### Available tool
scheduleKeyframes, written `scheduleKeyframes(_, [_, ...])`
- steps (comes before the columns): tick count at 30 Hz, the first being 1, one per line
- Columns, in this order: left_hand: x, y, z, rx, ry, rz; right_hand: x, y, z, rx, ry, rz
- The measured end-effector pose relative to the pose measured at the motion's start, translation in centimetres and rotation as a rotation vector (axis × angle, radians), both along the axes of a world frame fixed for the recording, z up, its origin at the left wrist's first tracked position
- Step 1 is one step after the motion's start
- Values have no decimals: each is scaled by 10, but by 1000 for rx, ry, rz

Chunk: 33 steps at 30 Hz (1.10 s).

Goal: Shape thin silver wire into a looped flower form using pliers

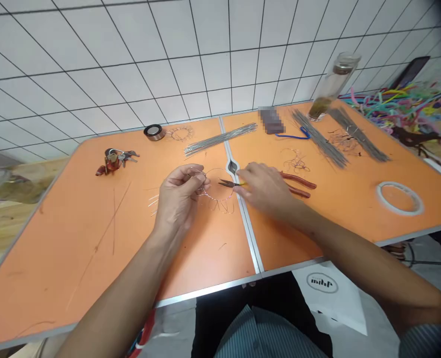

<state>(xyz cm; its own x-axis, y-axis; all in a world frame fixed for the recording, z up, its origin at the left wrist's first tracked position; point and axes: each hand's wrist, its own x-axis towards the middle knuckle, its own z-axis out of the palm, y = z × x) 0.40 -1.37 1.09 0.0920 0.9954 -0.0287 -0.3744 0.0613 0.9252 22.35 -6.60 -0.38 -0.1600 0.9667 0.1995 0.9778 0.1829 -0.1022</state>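
L hand point(177, 194): thumb + fingers pinching thin wire ring point(219, 200) over orange table point(213, 253), nr middle seam. R hand point(264, 186): fingers curled on dark-nosed pliers point(226, 183), tip nr ring; exact grip partly hidden. Red handles point(298, 179) just beyond R hand. Wire bundle point(220, 138) + tape roll point(154, 132) farther back.

Keys point(113, 157): out left on the bench point(63, 223), before the tape point(154, 132).
Wire point(220, 200): here, between the hands point(176, 199) point(263, 186).
Jar point(330, 92): back right, between bundles point(321, 141) point(362, 136).
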Motion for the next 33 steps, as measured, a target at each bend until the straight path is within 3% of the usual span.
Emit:
scheduleKeyframes(4, [-2,0,1,-4,-22,-9,46,-31,10,14,-121,-216])
scheduleKeyframes(7, [-2,-1,3,-3,-32,-14,67,-44,2,-28,-246,-237])
scheduleKeyframes(15, [-2,5,-3,10,-29,-8,77,-40,-26,68,-334,-205])
scheduleKeyframes(20, [-3,6,-5,0,-20,-3,77,-42,-25,154,-315,-228])
scheduleKeyframes(23, [-3,8,-7,-5,-22,0,82,-46,-5,151,-13,-275])
scheduleKeyframes(25, [-3,9,-8,-3,-33,-2,85,-51,12,114,424,-292])
scheduleKeyframes(27, [-3,10,-7,4,-56,-7,86,-57,25,-75,919,-314])
scheduleKeyframes(29, [-3,10,-5,20,-87,-13,82,-62,29,-346,1259,-299])
scheduleKeyframes(31, [-4,10,-1,37,-110,-20,73,-63,27,-502,1402,-264])
scheduleKeyframes(33, [-6,11,4,49,-119,-15,60,-57,24,-516,1385,-215])
